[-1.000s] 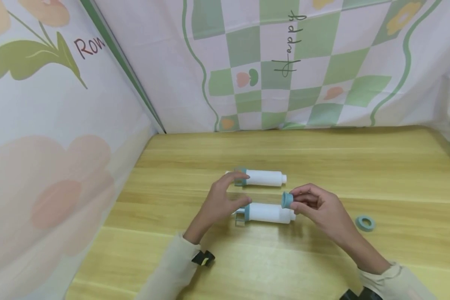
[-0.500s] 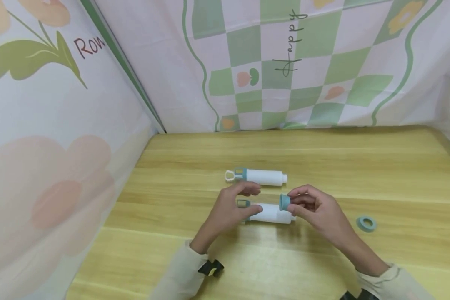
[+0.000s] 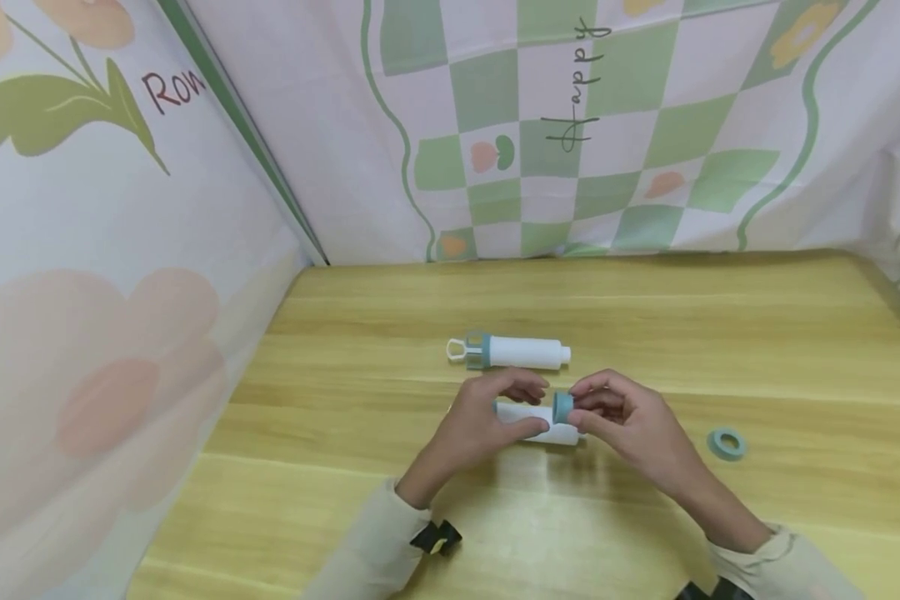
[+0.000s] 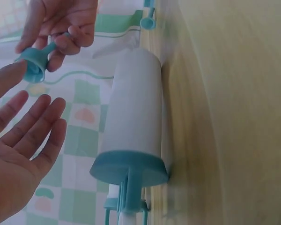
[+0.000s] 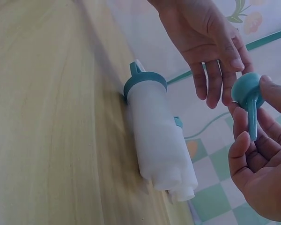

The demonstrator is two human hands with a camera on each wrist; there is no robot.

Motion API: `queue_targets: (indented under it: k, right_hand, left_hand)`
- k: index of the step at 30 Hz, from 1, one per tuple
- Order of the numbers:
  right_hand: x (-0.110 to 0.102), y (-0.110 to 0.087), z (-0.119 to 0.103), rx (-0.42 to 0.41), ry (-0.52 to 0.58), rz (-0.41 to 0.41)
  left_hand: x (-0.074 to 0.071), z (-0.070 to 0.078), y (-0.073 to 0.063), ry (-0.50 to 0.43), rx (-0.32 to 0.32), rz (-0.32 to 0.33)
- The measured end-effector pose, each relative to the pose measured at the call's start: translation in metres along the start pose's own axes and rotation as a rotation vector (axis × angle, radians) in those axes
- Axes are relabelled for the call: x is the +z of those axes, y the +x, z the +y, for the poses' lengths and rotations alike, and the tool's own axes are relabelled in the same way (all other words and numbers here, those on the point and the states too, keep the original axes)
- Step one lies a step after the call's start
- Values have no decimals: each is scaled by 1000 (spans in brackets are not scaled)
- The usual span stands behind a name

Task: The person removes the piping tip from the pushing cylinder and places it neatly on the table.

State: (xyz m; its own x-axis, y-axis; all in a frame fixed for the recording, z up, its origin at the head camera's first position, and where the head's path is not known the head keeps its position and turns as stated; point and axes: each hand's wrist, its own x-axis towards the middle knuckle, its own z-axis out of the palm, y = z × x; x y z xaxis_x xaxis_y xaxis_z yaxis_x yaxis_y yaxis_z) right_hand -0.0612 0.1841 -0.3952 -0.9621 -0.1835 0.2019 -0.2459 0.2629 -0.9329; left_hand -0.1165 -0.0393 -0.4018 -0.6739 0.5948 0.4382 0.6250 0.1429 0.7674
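In the head view my right hand (image 3: 626,425) pinches a small teal funnel (image 3: 562,408) between thumb and fingers, with its wide mouth facing left. The right wrist view shows the funnel's round bowl (image 5: 246,90) with a thin stem pointing down. My left hand (image 3: 491,417) is raised beside it with nothing in its grasp, thumb and fingers spread apart and the fingertips close to the mouth. Below both hands lies a white syringe-like tube (image 3: 527,415), its teal collar end partly hidden by the left hand. A matching white tube (image 4: 133,103) lies parallel farther back.
Toward the right of the wooden table (image 3: 390,517) lies a second teal piece with a ring-like mouth (image 3: 727,444). The farther white tube (image 3: 528,352) has a teal collar and white pull handle. Printed curtains (image 3: 270,167) stand along the left and back edges.
My left hand has moved right, from the tubes' collar ends toward the funnel. The right hand has shifted slightly left, still pinching the funnel.
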Motion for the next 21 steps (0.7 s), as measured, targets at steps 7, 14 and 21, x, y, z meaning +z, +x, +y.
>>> queue_targets:
  k: [7, 14, 21]
  right_hand:
    - [3, 0, 1, -4, -4, -16]
    - [5, 1, 0, 0, -6, -22]
    - [6, 0, 0, 22, 8, -37]
  left_hand:
    - [5, 2, -1, -30, 14, 7]
    - [8, 1, -1, -37, 42, 2]
    - [7, 2, -1, -61, 20, 0]
